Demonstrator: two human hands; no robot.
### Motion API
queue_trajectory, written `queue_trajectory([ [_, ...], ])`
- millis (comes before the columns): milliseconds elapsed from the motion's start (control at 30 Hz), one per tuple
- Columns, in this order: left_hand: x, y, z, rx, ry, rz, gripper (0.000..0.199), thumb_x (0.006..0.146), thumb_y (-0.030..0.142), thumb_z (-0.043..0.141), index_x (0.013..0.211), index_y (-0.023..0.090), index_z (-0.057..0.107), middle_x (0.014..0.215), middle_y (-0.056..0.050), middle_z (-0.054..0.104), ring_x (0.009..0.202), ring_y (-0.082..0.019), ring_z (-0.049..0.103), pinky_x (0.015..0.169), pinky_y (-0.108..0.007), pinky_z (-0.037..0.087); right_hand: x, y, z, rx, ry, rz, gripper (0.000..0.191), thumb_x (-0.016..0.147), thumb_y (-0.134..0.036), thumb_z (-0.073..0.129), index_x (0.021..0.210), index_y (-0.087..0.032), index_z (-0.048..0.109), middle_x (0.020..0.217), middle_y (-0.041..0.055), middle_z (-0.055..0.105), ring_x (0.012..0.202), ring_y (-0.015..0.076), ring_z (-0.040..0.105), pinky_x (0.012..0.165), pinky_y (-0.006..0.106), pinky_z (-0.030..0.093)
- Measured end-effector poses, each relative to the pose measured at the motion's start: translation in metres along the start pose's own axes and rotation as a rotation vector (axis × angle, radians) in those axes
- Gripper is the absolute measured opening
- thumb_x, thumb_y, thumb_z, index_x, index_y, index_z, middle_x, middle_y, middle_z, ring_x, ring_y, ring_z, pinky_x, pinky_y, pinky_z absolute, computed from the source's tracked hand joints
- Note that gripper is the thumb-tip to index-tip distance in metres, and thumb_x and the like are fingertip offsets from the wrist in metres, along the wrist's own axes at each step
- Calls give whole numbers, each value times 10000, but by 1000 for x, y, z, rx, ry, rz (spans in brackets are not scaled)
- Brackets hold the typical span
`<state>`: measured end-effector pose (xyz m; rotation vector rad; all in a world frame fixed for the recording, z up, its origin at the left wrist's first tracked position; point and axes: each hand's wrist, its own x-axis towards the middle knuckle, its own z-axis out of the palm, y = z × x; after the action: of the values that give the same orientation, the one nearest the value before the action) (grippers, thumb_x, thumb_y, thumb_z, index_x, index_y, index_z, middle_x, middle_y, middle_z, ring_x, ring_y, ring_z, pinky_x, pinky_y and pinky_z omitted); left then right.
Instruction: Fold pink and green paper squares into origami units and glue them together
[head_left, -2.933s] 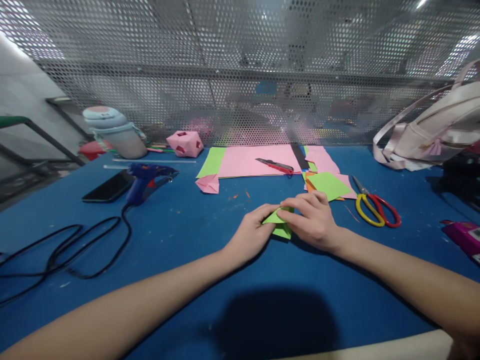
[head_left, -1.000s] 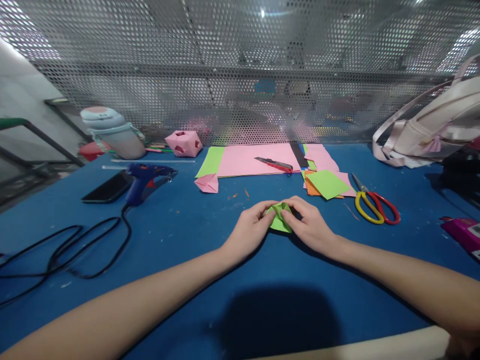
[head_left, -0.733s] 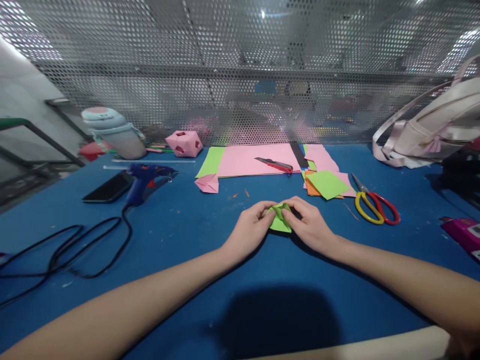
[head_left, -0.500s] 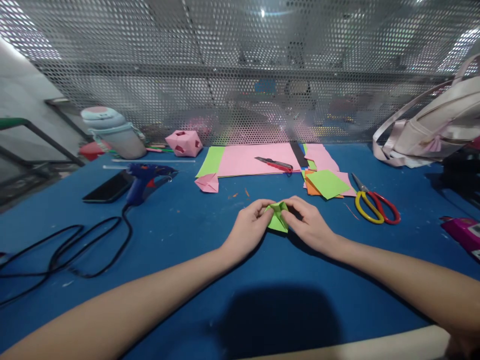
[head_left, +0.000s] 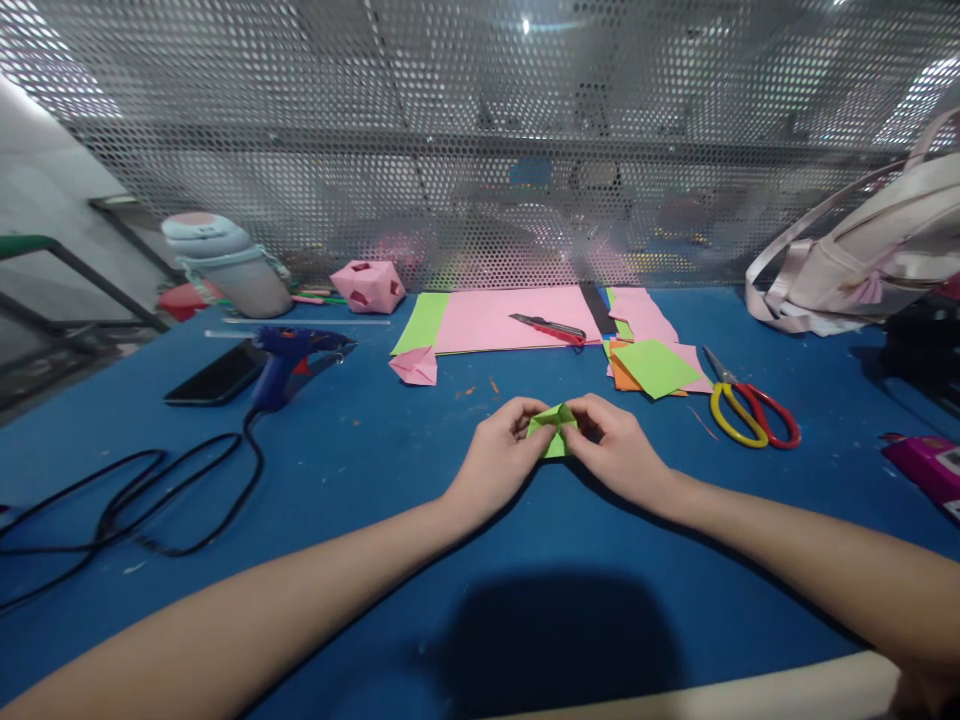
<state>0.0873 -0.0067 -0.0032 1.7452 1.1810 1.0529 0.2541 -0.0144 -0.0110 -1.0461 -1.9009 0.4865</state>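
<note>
A small folded piece of green paper is held between my two hands, just above or on the blue table. My left hand pinches its left side, with the thumb lying across the front. My right hand grips the right side, its thumb pressed near the middle of the paper. The curled fingertips behind the paper are partly hidden. Beyond my left hand lies a folded pink paper piece. Past my right hand is a stack of cut squares topped by a green paper square.
Red-and-yellow-handled scissors lie on the right. A utility knife rests on pink paper sheets. To the left are a blue glue gun, its black cord, a phone and a pink paper ball. A perforated metal panel stands behind.
My left thumb has moved right across the green paper, toward my right thumb. The paper's front has changed shape, its lower point no longer showing. Surrounding things have stayed put.
</note>
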Motion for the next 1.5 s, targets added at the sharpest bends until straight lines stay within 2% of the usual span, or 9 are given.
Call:
queue_trajectory([
  [200, 0, 0, -1, 80, -1, 35, 133, 813, 223, 516, 874, 173, 623, 778, 15, 617, 683, -117, 524, 622, -216, 408, -1, -2, 0, -1, -13, -34, 153, 839, -120, 508, 949, -180, 596, 783, 3, 542, 693, 116, 507, 653, 243, 407],
  [467, 2, 0, -1, 2, -24, 2, 153, 837, 260, 502, 868, 168, 621, 773, 12, 617, 697, -121, 530, 626, -214, 411, -1, -1, -1, 15, -14, -12, 110, 852, -158, 516, 929, -186, 590, 770, 0, 533, 683, 117, 503, 635, 242, 406],
  [667, 2, -1, -1, 22, -54, 17, 181, 838, 264, 493, 904, 161, 627, 814, -7, 636, 735, -135, 549, 669, -234, 427, -1, -2, -1, 32, -27, 11, 87, 870, -194, 525, 924, -190, 594, 768, -3, 533, 690, 116, 503, 648, 243, 407],
  [867, 2, -3, -1, 52, -51, 21, 196, 840, 305, 495, 882, 163, 624, 792, -6, 627, 722, -140, 540, 648, -237, 424, 1, -2, -3, 39, -9, 29, 102, 888, -233, 513, 888, -191, 606, 772, 5, 565, 704, 125, 525, 659, 252, 416],
  [1100, 1, -2, 0, 82, -74, 32, 180, 849, 274, 482, 861, 166, 625, 752, 10, 607, 692, -126, 520, 627, -219, 402, 0, -3, -2, 12, 9, 18, 119, 889, -207, 507, 850, -185, 617, 756, 7, 579, 702, 124, 539, 667, 254, 412],
  [1300, -2, 1, 1, 88, -97, 64, 186, 835, 223, 453, 887, 172, 624, 806, -2, 644, 711, -135, 545, 631, -218, 405, -1, -2, -1, -22, 34, -27, 124, 869, -186, 507, 793, -180, 604, 703, 2, 564, 642, 117, 518, 619, 248, 401],
  [1500, -5, 5, 0, 113, -94, 71, 170, 837, 275, 492, 907, 177, 611, 799, 4, 632, 700, -133, 536, 627, -217, 406, -1, -1, -1, -32, 31, -41, 131, 854, -174, 512, 740, -182, 576, 671, -10, 544, 614, 110, 500, 600, 241, 392],
])
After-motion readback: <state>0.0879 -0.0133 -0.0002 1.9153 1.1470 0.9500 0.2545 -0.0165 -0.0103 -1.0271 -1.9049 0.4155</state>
